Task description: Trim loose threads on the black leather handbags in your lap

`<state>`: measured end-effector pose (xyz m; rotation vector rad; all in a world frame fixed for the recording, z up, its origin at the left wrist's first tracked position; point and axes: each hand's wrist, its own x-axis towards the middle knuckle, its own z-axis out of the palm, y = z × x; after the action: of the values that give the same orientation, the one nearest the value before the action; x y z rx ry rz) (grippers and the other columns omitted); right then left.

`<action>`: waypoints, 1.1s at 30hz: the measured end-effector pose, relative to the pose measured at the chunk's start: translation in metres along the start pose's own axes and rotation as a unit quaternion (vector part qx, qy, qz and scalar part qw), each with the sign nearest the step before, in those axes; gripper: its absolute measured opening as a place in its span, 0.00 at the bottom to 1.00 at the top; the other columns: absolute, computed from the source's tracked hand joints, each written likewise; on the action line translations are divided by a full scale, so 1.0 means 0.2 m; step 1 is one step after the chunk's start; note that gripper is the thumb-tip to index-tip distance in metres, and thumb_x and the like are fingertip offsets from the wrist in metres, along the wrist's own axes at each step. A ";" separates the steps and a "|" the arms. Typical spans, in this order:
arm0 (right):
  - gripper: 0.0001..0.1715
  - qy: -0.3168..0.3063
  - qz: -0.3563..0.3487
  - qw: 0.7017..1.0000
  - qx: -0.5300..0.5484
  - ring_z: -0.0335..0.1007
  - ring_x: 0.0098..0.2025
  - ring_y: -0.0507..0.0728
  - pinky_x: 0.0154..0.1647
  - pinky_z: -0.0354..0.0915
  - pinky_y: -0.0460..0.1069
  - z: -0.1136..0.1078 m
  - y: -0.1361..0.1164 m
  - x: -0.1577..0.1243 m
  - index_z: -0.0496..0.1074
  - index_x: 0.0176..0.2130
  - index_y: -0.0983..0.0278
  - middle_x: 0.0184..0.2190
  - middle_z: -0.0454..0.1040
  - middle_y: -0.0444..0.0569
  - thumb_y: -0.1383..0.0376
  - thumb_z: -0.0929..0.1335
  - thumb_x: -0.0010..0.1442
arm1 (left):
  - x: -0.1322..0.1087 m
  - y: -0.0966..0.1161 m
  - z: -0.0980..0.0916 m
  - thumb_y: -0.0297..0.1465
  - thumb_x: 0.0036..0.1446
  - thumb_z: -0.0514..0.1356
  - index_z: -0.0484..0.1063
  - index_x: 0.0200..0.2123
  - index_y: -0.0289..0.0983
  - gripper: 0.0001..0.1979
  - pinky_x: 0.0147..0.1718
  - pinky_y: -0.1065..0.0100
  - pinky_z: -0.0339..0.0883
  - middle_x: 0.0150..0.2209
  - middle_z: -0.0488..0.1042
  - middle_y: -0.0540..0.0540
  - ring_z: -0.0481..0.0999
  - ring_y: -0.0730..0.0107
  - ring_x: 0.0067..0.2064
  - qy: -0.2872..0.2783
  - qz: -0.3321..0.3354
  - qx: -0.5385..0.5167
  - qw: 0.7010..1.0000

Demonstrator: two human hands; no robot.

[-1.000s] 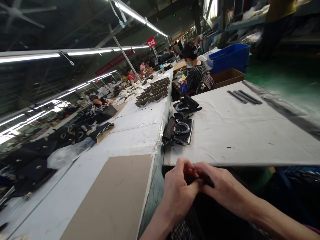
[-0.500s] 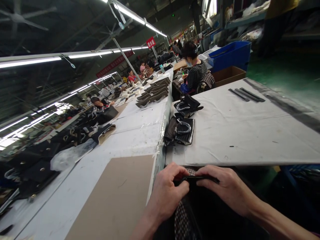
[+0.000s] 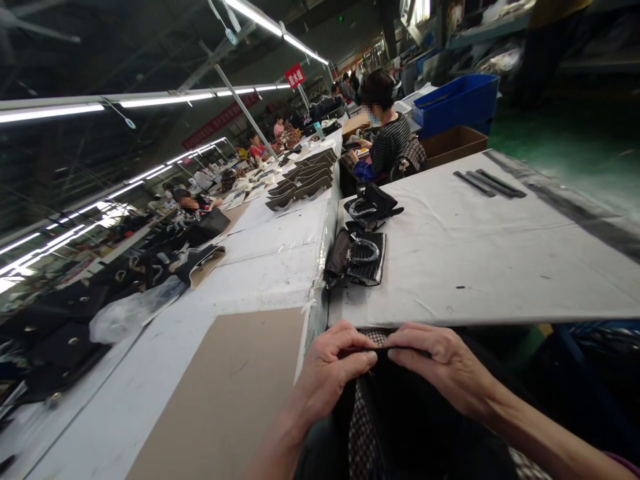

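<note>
At the table's near edge, my left hand (image 3: 327, 370) pinches the top edge of a black piece (image 3: 383, 354) between thumb and fingers. Close beside it, my right hand (image 3: 445, 363) pinches the same edge, with the thumb tips almost meeting. The piece looks thin and dark; its lower part blends into the dark area below, so its full shape cannot be told. Brown-and-white checked fabric (image 3: 361, 437) shows under and behind my hands. Beyond them, two small black handbags (image 3: 367, 259) with wrapped handles lie on the white table.
A grey-brown board (image 3: 225, 393) lies on the left bench. Black strips (image 3: 493, 183) lie on the white table (image 3: 500, 253) to the right. Dark cut pieces (image 3: 303, 177) are stacked farther off. Black bags (image 3: 65, 340) crowd the far left. A seated co-worker (image 3: 387, 140) is near a blue bin (image 3: 457, 103).
My thumbs have drawn closer along the black piece's edge, and my left thumb lies straighter. The view has shifted slightly. The seated co-worker's head and hands have moved.
</note>
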<state>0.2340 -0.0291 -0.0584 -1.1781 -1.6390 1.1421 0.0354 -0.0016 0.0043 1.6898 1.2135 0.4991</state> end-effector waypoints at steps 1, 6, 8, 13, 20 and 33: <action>0.10 0.003 0.007 1.000 0.001 0.71 0.38 0.53 0.39 0.62 0.47 0.00 -0.01 0.00 0.78 0.37 0.57 0.34 0.75 0.42 0.61 0.66 0.63 | 0.00 0.00 0.00 0.29 0.55 0.63 0.77 0.31 0.36 0.03 0.33 0.73 0.58 0.32 0.66 0.51 0.66 0.73 0.34 0.005 0.001 -0.003 1.000; 0.11 0.016 0.005 1.000 0.023 0.72 0.37 0.53 0.38 0.62 0.47 0.00 -0.03 0.00 0.79 0.38 0.57 0.33 0.75 0.42 0.60 0.66 0.63 | -0.01 0.00 0.03 0.33 0.55 0.65 0.72 0.28 0.35 0.08 0.30 0.73 0.59 0.30 0.65 0.53 0.66 0.75 0.31 0.026 -0.015 -0.011 0.999; 0.11 0.022 0.004 0.999 0.030 0.72 0.36 0.53 0.37 0.62 0.46 0.01 -0.04 -0.01 0.79 0.37 0.58 0.33 0.75 0.42 0.59 0.66 0.62 | -0.01 0.00 0.05 0.33 0.55 0.64 0.72 0.27 0.35 0.08 0.31 0.73 0.59 0.30 0.66 0.53 0.67 0.74 0.31 0.042 0.002 0.016 0.999; 0.10 0.012 0.022 0.998 0.066 0.72 0.37 0.53 0.38 0.63 0.46 0.01 -0.03 -0.02 0.80 0.35 0.57 0.33 0.76 0.41 0.59 0.68 0.62 | -0.02 -0.02 0.08 0.30 0.52 0.65 0.69 0.22 0.35 0.10 0.29 0.73 0.56 0.26 0.64 0.54 0.63 0.76 0.29 0.099 -0.024 -0.009 0.995; 0.19 -0.039 0.057 0.994 0.087 0.74 0.47 0.59 0.49 0.66 0.49 -0.01 -0.05 -0.02 0.78 0.48 0.58 0.42 0.80 0.45 0.54 0.65 0.64 | -0.06 0.03 0.04 0.31 0.54 0.63 0.74 0.26 0.38 0.06 0.32 0.72 0.62 0.27 0.70 0.53 0.69 0.73 0.31 0.108 -0.046 0.042 0.992; 0.18 0.053 -0.038 0.998 -0.020 0.78 0.38 0.56 0.41 0.69 0.47 0.01 0.02 -0.05 0.79 0.45 0.59 0.38 0.82 0.45 0.59 0.63 0.65 | -0.10 -0.02 0.15 0.26 0.61 0.55 0.78 0.37 0.38 0.11 0.36 0.71 0.68 0.33 0.79 0.48 0.78 0.69 0.34 0.194 0.131 0.248 0.940</action>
<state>0.2361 -0.0376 -0.0645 -1.1712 -1.6179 0.9859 0.0485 -0.0334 -0.0092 2.2779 1.4896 0.7630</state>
